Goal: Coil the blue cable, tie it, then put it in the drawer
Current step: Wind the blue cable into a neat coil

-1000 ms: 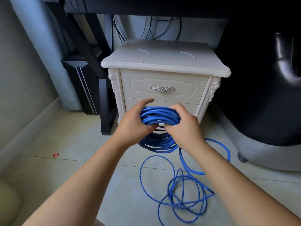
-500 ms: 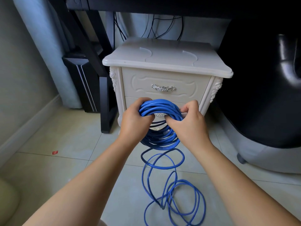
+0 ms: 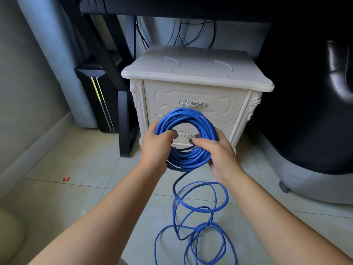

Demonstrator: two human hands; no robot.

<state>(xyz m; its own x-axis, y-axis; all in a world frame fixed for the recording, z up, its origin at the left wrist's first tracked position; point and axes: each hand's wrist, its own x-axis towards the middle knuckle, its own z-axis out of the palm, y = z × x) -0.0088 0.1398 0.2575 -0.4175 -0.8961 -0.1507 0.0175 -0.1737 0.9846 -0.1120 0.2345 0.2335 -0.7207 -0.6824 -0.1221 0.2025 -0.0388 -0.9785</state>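
Blue cable [image 3: 186, 116]: most of it is wound into a thick round coil, held upright in the air in front of the white nightstand [image 3: 194, 73], level with its lower drawer [image 3: 223, 129].

Left hand [image 3: 157, 148] grips the coil's left side, thumb through the middle and fingers curled behind the strands. Right hand [image 3: 219, 155] grips the lower right side the same way, thumb lying across the front of the bundle.

Lower drawer handle [image 3: 187, 134] shows through the coil's hole. Upper drawer [image 3: 194, 96] sits above the coil, and both drawers are closed.

One strand drops from the bottom of the coil to loose loops [image 3: 200, 209] piled on the tiled floor [image 3: 86, 169] in front of the nightstand, between the forearms.

- Left of the nightstand: a black desk leg [image 3: 124, 121] just beside it, then a black computer tower [image 3: 95, 96] with a yellow stripe.
- Further left on the floor: a small red scrap [image 3: 66, 179].
- Behind the nightstand: thin black wires [image 3: 181, 33] hang down the wall.
- Right of the nightstand: a large black leather seat [image 3: 305, 111].
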